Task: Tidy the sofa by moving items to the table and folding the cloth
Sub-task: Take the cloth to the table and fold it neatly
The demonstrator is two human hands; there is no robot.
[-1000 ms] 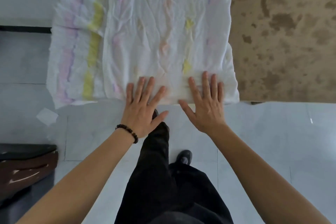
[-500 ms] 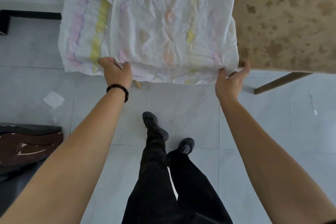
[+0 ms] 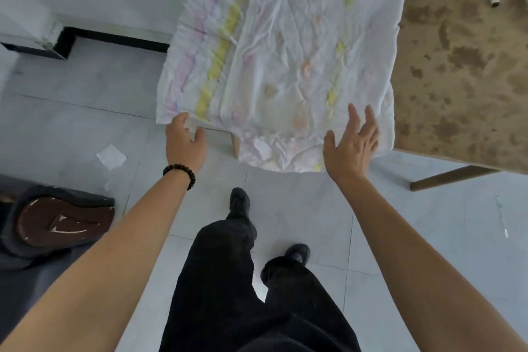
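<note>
On the mottled brown bench (image 3: 457,71) lies a crumpled white cloth with pale yellow and pink stripes (image 3: 285,51), its near edge drooping over the rim. The left hand (image 3: 185,146) is at its near left corner, fingers loosely curled. The right hand (image 3: 350,148) hovers at the near right edge, fingers spread wide.

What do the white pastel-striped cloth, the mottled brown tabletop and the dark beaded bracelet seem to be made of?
White pastel-striped cloth: thin woven fabric, likely cotton, matte; it creases finely and droops over the edge. Mottled brown tabletop: hard, matte, blotchy like stone or laminate; cannot tell which. Dark beaded bracelet: round beads, possibly wood, slightly glossy.
</note>
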